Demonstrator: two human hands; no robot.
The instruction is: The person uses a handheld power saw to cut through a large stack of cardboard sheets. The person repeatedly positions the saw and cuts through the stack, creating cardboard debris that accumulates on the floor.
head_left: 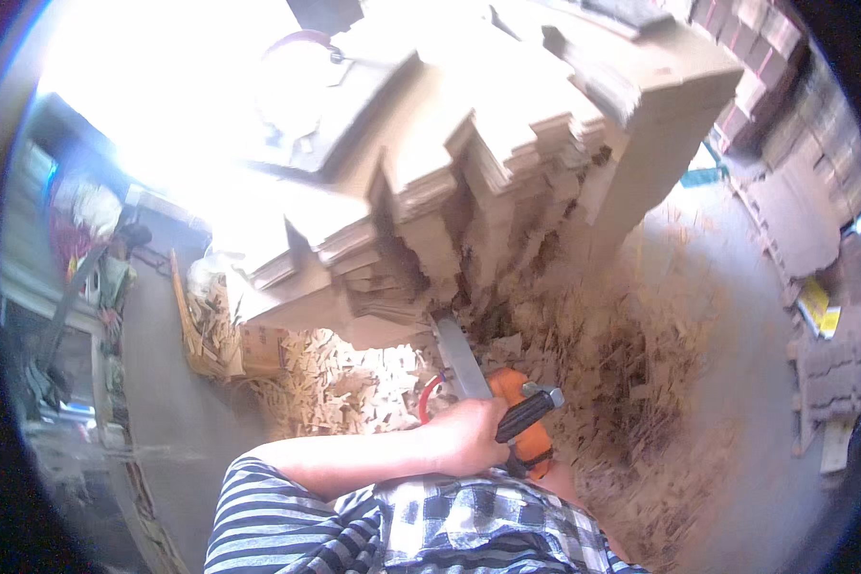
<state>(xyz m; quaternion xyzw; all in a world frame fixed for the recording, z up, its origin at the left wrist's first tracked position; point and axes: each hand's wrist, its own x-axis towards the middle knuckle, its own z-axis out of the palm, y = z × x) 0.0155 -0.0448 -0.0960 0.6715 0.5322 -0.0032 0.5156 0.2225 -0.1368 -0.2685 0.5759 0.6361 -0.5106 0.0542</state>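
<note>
Orange power tool at hands, left one gripping black handle

Most of the right hand is hidden by an orange power tool, whose blade meets or merely nears a cardboard stack, which cannot be told; glare swallows the stack's far side, the upper edge crops it, and scraps blur below
</note>
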